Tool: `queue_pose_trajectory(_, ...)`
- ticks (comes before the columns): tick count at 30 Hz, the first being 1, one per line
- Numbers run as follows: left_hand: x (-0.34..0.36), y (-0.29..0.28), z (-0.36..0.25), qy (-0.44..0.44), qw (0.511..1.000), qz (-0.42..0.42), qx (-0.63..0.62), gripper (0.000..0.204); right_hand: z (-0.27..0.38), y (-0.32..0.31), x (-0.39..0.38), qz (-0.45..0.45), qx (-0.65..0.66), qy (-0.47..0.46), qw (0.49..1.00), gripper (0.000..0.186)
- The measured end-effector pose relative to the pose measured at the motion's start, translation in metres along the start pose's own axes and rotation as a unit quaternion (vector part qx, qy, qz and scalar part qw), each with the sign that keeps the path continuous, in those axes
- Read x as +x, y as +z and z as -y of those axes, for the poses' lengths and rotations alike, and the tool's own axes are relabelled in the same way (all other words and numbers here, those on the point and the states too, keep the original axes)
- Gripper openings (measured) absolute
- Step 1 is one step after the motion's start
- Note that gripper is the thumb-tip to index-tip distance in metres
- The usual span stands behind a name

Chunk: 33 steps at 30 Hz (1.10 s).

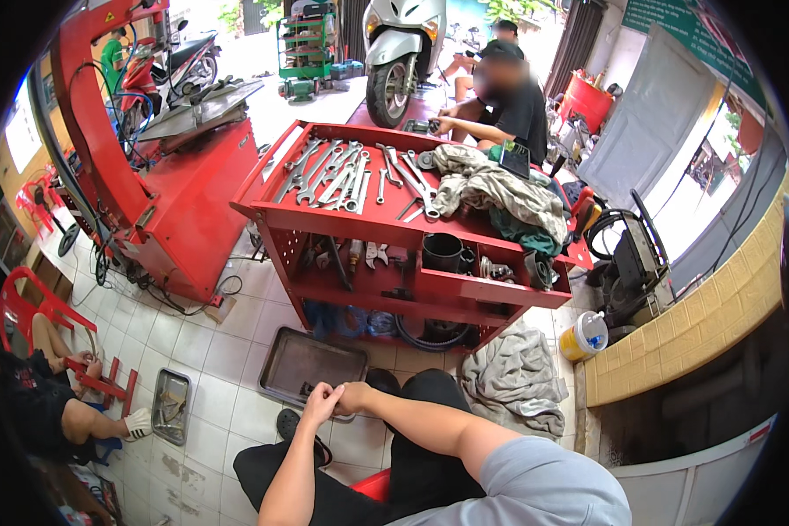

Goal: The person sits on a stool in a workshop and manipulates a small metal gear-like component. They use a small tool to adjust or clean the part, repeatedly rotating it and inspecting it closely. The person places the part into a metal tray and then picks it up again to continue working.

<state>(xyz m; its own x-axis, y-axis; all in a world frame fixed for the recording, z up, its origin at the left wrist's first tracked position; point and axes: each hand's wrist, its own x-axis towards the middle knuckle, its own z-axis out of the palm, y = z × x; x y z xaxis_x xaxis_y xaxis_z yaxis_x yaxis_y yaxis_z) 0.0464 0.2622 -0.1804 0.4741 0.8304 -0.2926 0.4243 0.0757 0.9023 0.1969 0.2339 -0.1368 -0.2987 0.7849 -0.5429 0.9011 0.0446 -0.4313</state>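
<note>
Both hands, left hand (pixel 321 404) and right hand (pixel 352 400), meet over the near edge of the tray (pixel 314 355), fingers bent and touching; I cannot tell whether either grip holds anything. The tray lies on the tiled floor, in front of the knees, with small dark parts (pixel 307 389) in its near end beside the hands. Just beyond it the red cart (pixel 342 295) stands in the way, its worktop (pixel 342 225) bearing wrenches (pixel 357 186), a crumpled rag (pixel 491 182) and a phone (pixel 515 158). A black pot (pixel 442 252) sits below in an open section. On the floor to the right, a grey cloth (pixel 513 377) is heaped beside the knee, with a bucket (pixel 579 340) behind it. To the left are a smaller tray (pixel 168 435) and a seated person (pixel 39 394); farther off, a red machine (pixel 193 210). A scooter (pixel 403 48) stands beyond the cart, near a co-worker (pixel 522 110).
</note>
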Motion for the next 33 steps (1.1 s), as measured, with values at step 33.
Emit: queue_pose_trajectory(33,-0.190,-0.050,-0.070,0.096,0.982,-0.056,0.156,0.046,0.025,-0.002,-0.201,-0.239,-0.088,-0.112,0.960,0.029)
